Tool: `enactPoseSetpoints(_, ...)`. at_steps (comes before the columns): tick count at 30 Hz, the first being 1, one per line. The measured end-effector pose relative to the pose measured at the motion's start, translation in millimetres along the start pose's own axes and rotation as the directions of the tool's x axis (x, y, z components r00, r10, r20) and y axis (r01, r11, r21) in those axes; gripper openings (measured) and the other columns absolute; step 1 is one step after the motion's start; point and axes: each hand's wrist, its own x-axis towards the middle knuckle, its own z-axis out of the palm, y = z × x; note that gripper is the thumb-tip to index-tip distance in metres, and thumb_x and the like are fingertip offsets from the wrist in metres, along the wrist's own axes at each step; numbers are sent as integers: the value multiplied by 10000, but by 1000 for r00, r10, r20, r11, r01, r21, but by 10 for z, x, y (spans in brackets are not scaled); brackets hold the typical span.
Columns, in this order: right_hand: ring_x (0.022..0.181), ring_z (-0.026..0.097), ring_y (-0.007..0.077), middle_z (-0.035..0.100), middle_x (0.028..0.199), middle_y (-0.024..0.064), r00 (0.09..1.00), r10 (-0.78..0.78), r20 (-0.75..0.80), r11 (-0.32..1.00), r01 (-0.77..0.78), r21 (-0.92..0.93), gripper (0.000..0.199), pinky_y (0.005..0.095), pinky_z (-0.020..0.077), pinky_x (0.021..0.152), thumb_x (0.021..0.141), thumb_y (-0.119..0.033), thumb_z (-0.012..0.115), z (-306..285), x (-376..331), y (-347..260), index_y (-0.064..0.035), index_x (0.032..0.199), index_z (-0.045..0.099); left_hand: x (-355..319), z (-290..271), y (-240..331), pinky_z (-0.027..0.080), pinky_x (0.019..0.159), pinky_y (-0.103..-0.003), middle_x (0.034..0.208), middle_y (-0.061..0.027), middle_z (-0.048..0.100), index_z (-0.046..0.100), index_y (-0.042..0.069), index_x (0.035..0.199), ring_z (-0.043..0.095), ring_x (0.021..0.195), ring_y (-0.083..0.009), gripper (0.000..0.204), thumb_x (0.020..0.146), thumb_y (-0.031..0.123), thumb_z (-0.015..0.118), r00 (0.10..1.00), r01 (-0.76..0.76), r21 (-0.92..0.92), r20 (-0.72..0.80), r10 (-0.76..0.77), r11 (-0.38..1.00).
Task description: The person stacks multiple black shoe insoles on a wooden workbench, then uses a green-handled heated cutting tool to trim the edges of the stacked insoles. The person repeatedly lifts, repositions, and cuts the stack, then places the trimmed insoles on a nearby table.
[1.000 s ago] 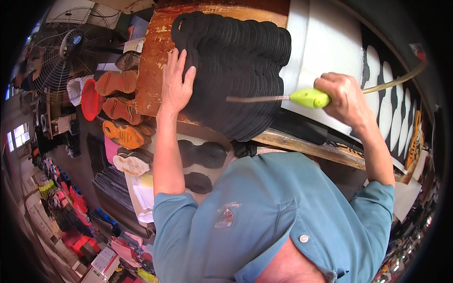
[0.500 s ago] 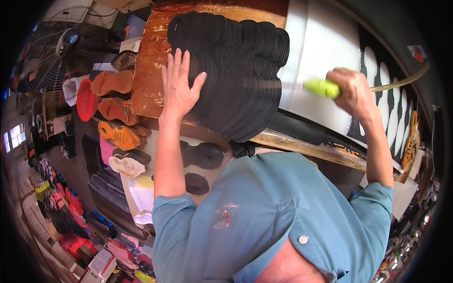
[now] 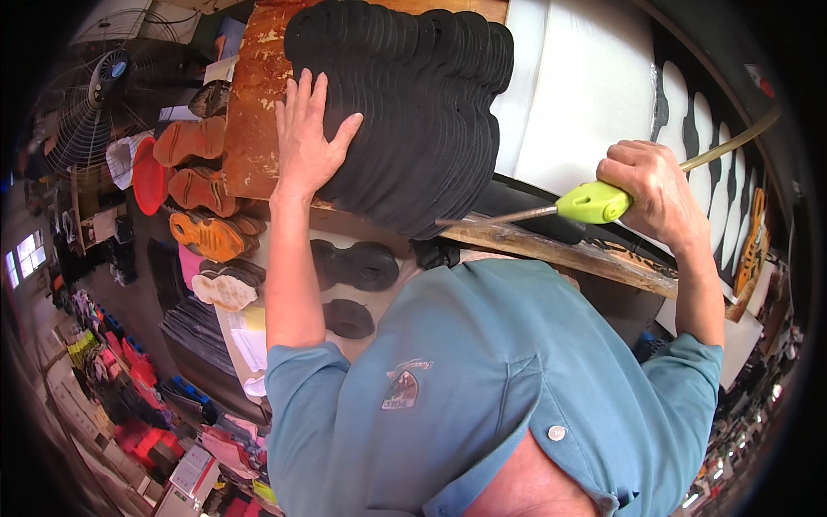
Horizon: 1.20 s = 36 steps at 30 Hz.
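Many black shoe soles (image 3: 392, 129) lie overlapped in fanned rows on a worn wooden board. My left hand (image 3: 308, 142) rests flat on the left side of these soles, fingers stretched and thumb spread. In my right hand (image 3: 650, 185), fingers wrapped round it, is a lime-green air blow gun (image 3: 594, 202) with a long thin metal nozzle. Its nozzle points left, the tip close to the near right edge of the soles; whether it touches them I cannot tell. A yellowish hose (image 3: 732, 142) runs from behind my right hand to the upper right.
Scratched brown board (image 3: 257, 95) shows left of the soles. White sheets (image 3: 577, 86) lie to the right, with white sole shapes (image 3: 699, 129) beyond. Orange soles (image 3: 211, 234) stack along the left edge, near a fan (image 3: 108, 77). More black soles (image 3: 362, 267) sit below my left forearm.
My right hand has swung the blow gun nearer to me, its nozzle moving from over the soles' right side to their near edge. My left hand stays on the soles; the view has shifted slightly.
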Motion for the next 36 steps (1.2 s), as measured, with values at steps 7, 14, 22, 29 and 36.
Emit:
enactPoseSetpoints(7,740,678,344,650,770,119,996,41,85,998,-45,48,168,465,548,665,755,-16,792,-87,-8,-126,-39,829,643,2,10,-12,182,1322,-633,1759,-242,328,417,73,1670,256,1642,-463,817,1030,482,718,1000,4,-44,-23,-5,999)
enactPoseSetpoints(14,746,677,335,635,772,118,967,97,-238,995,-92,30,212,472,551,680,740,-21,800,83,-66,-60,-46,821,605,9,-52,108,159,1314,-673,1756,-285,299,411,62,1672,227,1631,-526,794,1049,474,682,999,42,-34,21,-41,999)
enactPoseSetpoints(22,811,737,342,721,859,131,911,310,-272,936,-342,-79,141,471,587,704,798,-5,758,37,94,241,-51,917,698,29,-107,314,161,1324,-650,1773,-291,250,380,81,1695,201,1644,-512,873,1023,543,693,996,19,71,83,-25,997)
enactPoseSetpoints(29,789,720,345,690,812,115,969,152,-195,982,-170,-78,149,481,572,683,786,-17,776,66,-96,165,-63,888,679,-24,-130,379,144,1303,-704,1768,-332,215,384,142,1706,152,1636,-569,878,1018,611,664,982,129,87,127,-140,988)
enactPoseSetpoints(36,801,716,357,690,829,123,943,240,-232,959,-268,-97,138,465,568,690,801,-35,773,-56,-70,245,-55,886,666,8,-33,321,160,1304,-693,1773,-306,231,398,201,1709,174,1650,-517,885,997,654,666,991,126,165,22,-132,978)
